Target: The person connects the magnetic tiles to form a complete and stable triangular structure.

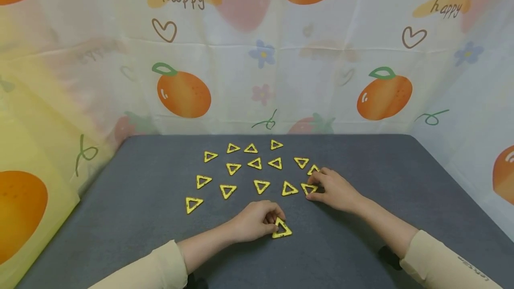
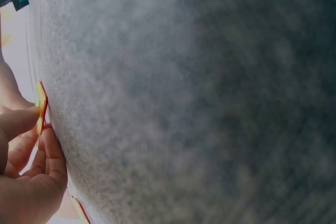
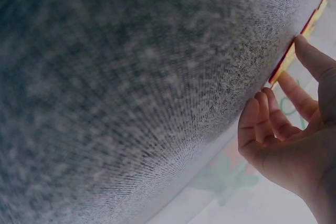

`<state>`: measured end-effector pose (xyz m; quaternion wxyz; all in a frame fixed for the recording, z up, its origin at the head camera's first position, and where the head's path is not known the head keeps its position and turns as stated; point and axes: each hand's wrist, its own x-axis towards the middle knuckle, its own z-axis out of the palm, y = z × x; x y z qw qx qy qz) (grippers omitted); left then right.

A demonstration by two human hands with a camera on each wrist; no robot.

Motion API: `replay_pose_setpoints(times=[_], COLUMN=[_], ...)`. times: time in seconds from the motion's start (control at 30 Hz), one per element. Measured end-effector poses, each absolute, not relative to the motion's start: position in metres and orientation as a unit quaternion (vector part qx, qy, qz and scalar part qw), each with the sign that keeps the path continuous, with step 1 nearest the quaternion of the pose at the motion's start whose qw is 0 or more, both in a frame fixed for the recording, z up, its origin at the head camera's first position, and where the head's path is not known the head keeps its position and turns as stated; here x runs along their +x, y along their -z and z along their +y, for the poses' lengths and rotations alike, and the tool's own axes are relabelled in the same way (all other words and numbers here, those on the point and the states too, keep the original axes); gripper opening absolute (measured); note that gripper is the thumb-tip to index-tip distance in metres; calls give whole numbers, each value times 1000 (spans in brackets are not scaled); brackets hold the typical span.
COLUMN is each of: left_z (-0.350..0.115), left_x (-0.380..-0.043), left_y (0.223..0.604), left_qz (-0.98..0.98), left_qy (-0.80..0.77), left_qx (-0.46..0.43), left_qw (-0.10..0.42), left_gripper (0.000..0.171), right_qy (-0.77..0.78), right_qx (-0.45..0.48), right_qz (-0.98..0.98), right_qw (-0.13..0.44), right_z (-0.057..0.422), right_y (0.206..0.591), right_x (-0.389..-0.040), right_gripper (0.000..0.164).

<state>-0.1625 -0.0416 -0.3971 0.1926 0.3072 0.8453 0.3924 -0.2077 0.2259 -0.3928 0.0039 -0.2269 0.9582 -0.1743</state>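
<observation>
My left hand [image 1: 254,222] pinches a yellow open-centred triangle tile [image 1: 286,233] between thumb and fingers, near the front of the table. In the left wrist view that tile [image 2: 41,103] is seen edge-on, with a red rim along one side. Farther right, my right hand [image 1: 337,191] has thumb and forefinger on opposite sides of another yellow triangle tile [image 1: 304,187], low at the tabletop. Its thin red-and-yellow edge [image 3: 286,61] shows between those two fingers in the right wrist view. Just behind the right fingers lies one more triangle tile [image 1: 309,172], partly hidden by them.
Several matching yellow triangles, such as a front left tile [image 1: 188,205] and a back tile [image 1: 273,144], lie spread over the middle of the dark grey table [image 1: 140,217]. A fruit-printed cloth [image 1: 241,84] hangs behind the table and along its sides.
</observation>
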Motion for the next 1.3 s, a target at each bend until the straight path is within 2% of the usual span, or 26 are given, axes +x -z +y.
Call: replay_pose_setpoints(times=[0.37, 0.57, 0.9, 1.3], left_z=[-42, -49, -64, -61], left_x=[-165, -163, -161, -161], left_y=[399, 397, 401, 405], left_qz=[854, 858, 850, 850], left_qy=[-387, -395, -398, -401], left_qx=[296, 277, 299, 298], left_qw=[184, 176, 172, 166], left_gripper=[17, 28, 37, 33], right_qy=[175, 175, 177, 179], right_qx=[-225, -230, -230, -223], right_qz=[959, 957, 957, 958], right_qw=[1, -3, -1, 5], right_z=[226, 227, 226, 225], right_y=[395, 396, 396, 394], right_x=[-208, -209, -208, -208], right_gripper=[33, 33, 33, 33])
